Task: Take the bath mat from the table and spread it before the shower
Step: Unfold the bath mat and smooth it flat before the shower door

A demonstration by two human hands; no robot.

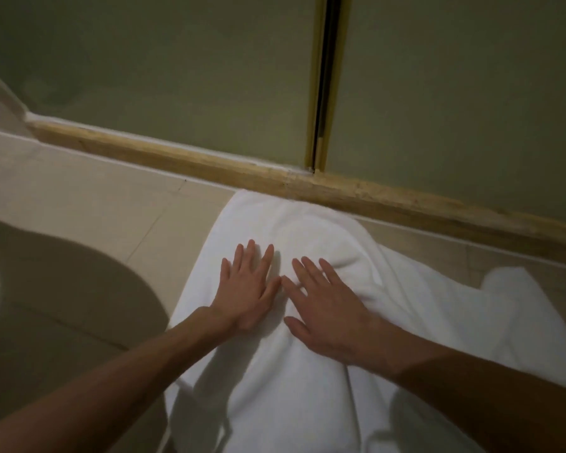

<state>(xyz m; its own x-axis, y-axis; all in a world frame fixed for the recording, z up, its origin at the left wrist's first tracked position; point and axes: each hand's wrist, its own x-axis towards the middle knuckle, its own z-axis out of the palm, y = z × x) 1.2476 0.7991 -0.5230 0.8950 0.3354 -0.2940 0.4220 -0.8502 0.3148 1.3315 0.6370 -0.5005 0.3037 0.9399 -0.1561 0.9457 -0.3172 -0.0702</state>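
Note:
The white bath mat [307, 387] lies on the beige tiled floor, its far edge against the wooden sill [209, 165] of the frosted glass shower doors [177, 76]. The mat is wrinkled, with a raised fold near its far right part and a loose corner sticking out at the right. My left hand [247, 289] rests flat on the mat with fingers spread. Just to its right, my right hand [327, 308] also lies flat on the mat, fingers apart, beside the raised fold. Neither hand grips the cloth.
A rounded pale fixture [46, 289] fills the left side, close to the mat's left edge. The shower doors meet at a brass-coloured frame [321, 93] straight ahead. Bare floor tiles [111, 207] show left of the mat and along the sill at right.

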